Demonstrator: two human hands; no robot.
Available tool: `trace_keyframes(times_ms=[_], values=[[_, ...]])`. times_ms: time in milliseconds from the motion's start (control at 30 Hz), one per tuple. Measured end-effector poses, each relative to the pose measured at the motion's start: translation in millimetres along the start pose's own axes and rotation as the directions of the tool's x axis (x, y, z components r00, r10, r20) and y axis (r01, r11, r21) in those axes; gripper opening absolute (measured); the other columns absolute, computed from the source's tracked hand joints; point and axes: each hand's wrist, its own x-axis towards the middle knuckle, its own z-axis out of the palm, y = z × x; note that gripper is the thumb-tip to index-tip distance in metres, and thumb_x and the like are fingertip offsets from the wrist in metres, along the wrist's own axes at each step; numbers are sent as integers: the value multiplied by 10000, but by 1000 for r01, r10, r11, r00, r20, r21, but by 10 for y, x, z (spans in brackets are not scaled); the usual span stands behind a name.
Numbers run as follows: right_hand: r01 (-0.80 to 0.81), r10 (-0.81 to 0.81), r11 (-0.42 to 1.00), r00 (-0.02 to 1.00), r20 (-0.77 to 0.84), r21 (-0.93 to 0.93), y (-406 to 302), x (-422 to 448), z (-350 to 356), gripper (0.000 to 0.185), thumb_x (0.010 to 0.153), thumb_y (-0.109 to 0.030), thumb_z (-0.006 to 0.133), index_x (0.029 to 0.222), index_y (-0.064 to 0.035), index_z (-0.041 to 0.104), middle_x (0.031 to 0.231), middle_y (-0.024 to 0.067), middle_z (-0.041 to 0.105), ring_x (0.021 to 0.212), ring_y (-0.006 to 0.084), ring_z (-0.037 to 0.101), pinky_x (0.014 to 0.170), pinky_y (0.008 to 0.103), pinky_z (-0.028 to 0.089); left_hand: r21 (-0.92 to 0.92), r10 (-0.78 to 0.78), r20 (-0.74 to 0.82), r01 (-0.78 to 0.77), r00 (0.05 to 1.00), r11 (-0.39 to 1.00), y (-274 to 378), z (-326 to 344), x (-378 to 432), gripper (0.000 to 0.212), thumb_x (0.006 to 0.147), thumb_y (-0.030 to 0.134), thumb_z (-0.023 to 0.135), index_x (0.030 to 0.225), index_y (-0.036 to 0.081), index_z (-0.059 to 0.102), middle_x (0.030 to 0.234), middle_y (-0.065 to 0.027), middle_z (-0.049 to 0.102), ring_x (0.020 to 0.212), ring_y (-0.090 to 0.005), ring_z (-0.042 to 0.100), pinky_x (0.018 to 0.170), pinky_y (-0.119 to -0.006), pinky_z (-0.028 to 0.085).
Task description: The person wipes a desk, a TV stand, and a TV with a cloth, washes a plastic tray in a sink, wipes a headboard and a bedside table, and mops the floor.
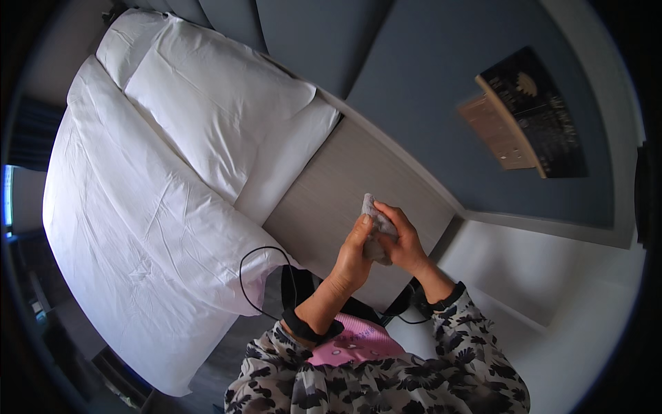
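Note:
Both hands hold a crumpled grey cloth (381, 225) between them, above a light wood-grain bedside surface (331, 181). My left hand (355, 251) grips its left side, with the thumb on top. On the other side, my right hand (405, 240) has its fingers wrapped round the cloth. Part of the cloth is hidden by the fingers. To the left lies a bed with a white duvet (155, 222) and a white pillow (217, 103).
A thin black cable (241, 274) loops beside the bed's near corner. The blue-grey padded headboard (310, 36) runs along the wall. At right are a dark sign (532, 114) bearing writing and a white wall (517, 269).

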Motion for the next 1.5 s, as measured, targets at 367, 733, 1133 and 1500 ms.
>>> trace_keyframes(times_ms=[367, 733, 1133, 1500], values=[[46, -205, 890, 929, -309, -453, 1950, 1213, 356, 570, 874, -213, 610, 1376, -82, 375, 1413, 192, 331, 1316, 344, 319, 1057, 420, 296, 935, 548, -234, 31, 803, 354, -390, -1990, -72, 211, 828, 51, 635, 1032, -2, 617, 993, -116, 620, 814, -185, 634, 669, -263, 489], [353, -268, 808, 933, 240, -471, 2099, 562, 2439, 332, 812, -192, 556, 1128, -100, 597, 1311, 103, 486, 1223, 277, 427, 1022, 475, 296, 948, 610, -230, 33, 758, 316, -649, -2328, -499, 134, 789, 5, 631, 923, 7, 632, 829, -104, 631, 677, -210, 611, 588, -286, 486], [-150, -284, 608, 876, -391, -780, 3201, 1614, 525, 394, 865, -221, 566, 1248, -146, 516, 1376, 83, 422, 1253, 295, 409, 1005, 456, 350, 861, 471, 150, 120, 869, -495, -595, -2516, 444, 479, 683, 163, 742, 1115, 51, 565, 1248, -164, 504, 1092, -353, 510, 821, -432, 445], [-727, -58, 484, 529, -847, -487, 4243, -183, 42, 425, 871, -238, 532, 1258, -66, 503, 1327, 177, 467, 1252, 353, 410, 1038, 452, 324, 610, 423, -94, 388, 901, -691, -916, -2702, 508, 897, 514, 296, 863, 1249, -7, 447, 1349, -294, 371, 1196, -431, 422, 909, -459, 418]])
